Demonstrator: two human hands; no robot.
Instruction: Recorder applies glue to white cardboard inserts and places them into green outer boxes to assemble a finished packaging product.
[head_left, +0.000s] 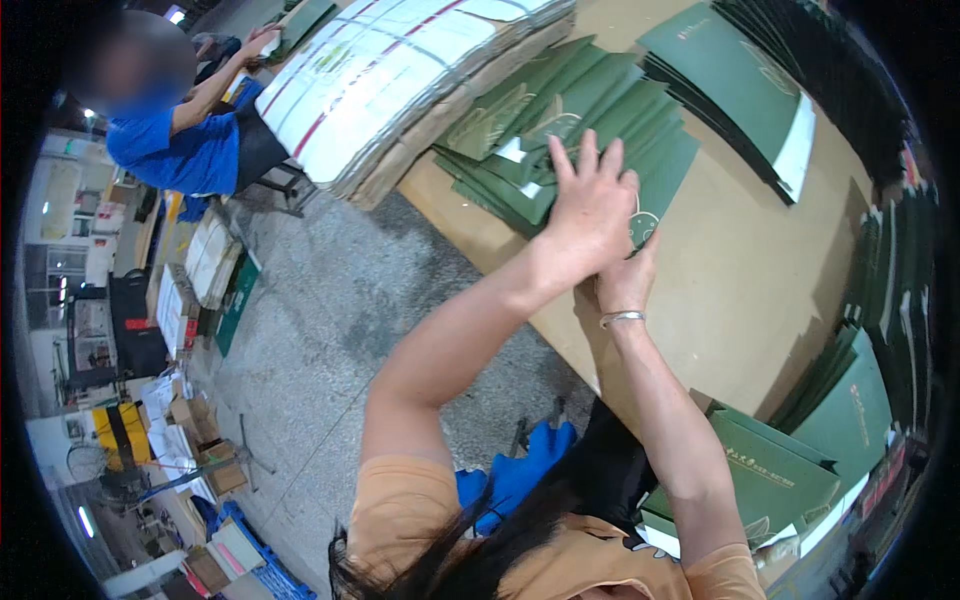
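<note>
Head view: left hand (pixel 593 208), spread, and right hand (pixel 627 280) touch green folders (pixel 605 95).

We see a bright table (pixel 740 320) shadowed at right, a tube light (pixel 84 521) glowing lower left, a co-worker's head (pixel 130 65) blurred, edges bowing into black.

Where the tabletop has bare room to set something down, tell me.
The brown tabletop is bare between the green pile under the left hand, the green stack upper right and the green folders lower right. Crowded: from the pile to the white bundle, and along the picture's right side.
</note>
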